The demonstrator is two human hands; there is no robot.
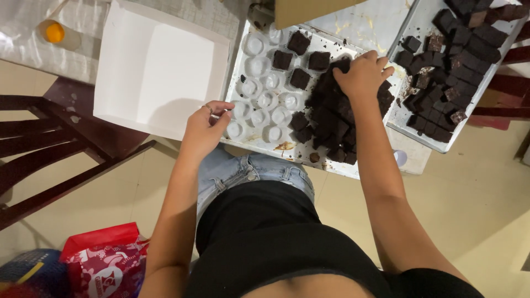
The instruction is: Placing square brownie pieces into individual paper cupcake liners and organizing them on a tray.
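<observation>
My left hand (205, 127) pinches the near left edge of a metal tray (238, 66), with a ring on one finger. The tray carries several small white paper cups (259, 100), some with dark brown cake squares (300, 42) set in them. A heap of the same dark squares (331, 118) fills the tray's right side. My right hand (361, 73) rests on top of that heap, fingers curled around a dark piece at its far end.
An open white cardboard box (154, 69) lies left of the tray on a dark wooden chair (66, 138). A second metal tray (411, 27) with many dark squares sits at the right. A red printed bag (105, 262) is on the floor at lower left.
</observation>
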